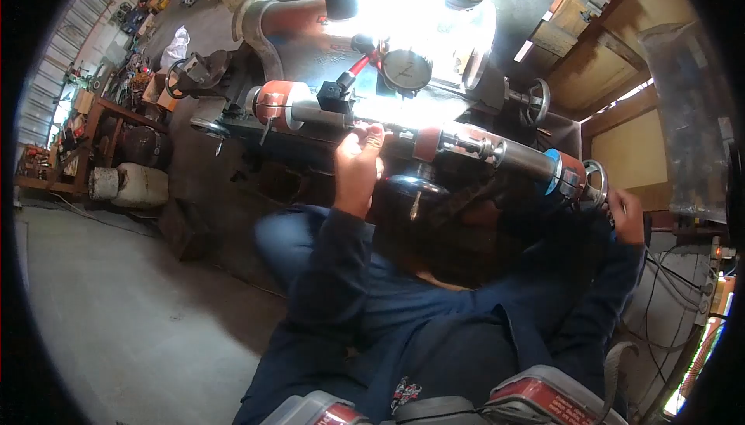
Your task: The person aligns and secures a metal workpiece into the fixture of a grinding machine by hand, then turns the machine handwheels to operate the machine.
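A long metal boring bar-like shaft [528, 160] runs across in front of me, with orange-red collars [284, 104] around it. My left hand [359, 165] is raised at the middle of this shaft, fingers pinched; what lies between them is hidden. Just above it, a black block [336, 97] carries a red arm [358, 65] leading to a round dial gauge [407, 69]. At the shaft's right end, my right hand [627, 214] closes around the edge of a small metal handwheel [596, 180]. A blue ring [553, 170] sits beside that wheel.
A shiny round handwheel [417, 186] sits below the shaft, close to my knees. More handwheels [535, 103] stick out on the machine's sides. Strong glare hides its upper middle. A gas cylinder [140, 185] lies at left; cables [669, 270] hang at right.
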Motion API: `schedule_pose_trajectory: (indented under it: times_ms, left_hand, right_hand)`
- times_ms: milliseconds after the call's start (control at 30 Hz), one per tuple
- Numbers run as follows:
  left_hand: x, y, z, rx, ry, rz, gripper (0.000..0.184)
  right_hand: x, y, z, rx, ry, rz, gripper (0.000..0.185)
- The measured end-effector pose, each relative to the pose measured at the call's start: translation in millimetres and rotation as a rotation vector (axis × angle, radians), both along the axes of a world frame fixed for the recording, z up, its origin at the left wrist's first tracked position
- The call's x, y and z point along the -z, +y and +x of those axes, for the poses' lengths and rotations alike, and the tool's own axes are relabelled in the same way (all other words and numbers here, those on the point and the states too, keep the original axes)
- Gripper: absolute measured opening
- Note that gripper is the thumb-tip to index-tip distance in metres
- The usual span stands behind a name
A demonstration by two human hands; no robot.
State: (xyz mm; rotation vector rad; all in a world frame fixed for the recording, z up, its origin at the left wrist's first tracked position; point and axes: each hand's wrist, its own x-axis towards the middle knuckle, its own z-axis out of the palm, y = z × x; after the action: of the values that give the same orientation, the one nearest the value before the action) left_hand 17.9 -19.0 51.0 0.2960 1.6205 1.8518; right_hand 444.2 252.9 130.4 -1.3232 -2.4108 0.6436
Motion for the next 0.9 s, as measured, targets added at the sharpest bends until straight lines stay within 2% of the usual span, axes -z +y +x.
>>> schedule_pose_trajectory:
  times_ms: [67,167,267,300,400,500,567,633,800,900]
  left_hand:
    - [-2,2,0,-0.007,-0.004,-0.009,0.027]
    - [1,3,4,-0.029,0.016,0.005,0.03]
    - [3,5,5,-0.052,0.037,0.047,0.035]
    - [5,6,4,-0.059,0.034,0.057,0.035]
    - [5,4,3,-0.056,0.039,0.072,0.036]
    - [6,5,3,-0.062,0.056,0.073,0.036]
    - [8,5,3,-0.065,0.05,0.072,0.037]
    - [11,6,2,-0.064,0.03,0.077,0.037]
    - [6,5,4,-0.075,0.002,0.079,0.034]
    - [6,6,4,-0.089,-0.011,0.099,0.033]
  right_hand:
    - [23,3,27,-0.075,0.094,-0.118,0.022]
    - [46,10,29,0.007,0.301,-0.111,0.016]
    - [59,29,11,0.04,0.342,0.066,0.016]
    - [61,39,6,0.013,0.336,0.046,0.018]
    - [70,53,-6,0.014,0.33,-0.085,0.021]
    - [99,71,-2,-0.149,0.52,-0.375,0.021]
    - [56,28,-31,-0.323,0.291,-0.175,0.022]
    - [65,20,-28,-0.316,0.178,-0.116,0.023]
    - [122,27,23,0.041,0.064,-0.19,0.025]
    - [127,20,51,0.101,0.016,-0.163,0.026]
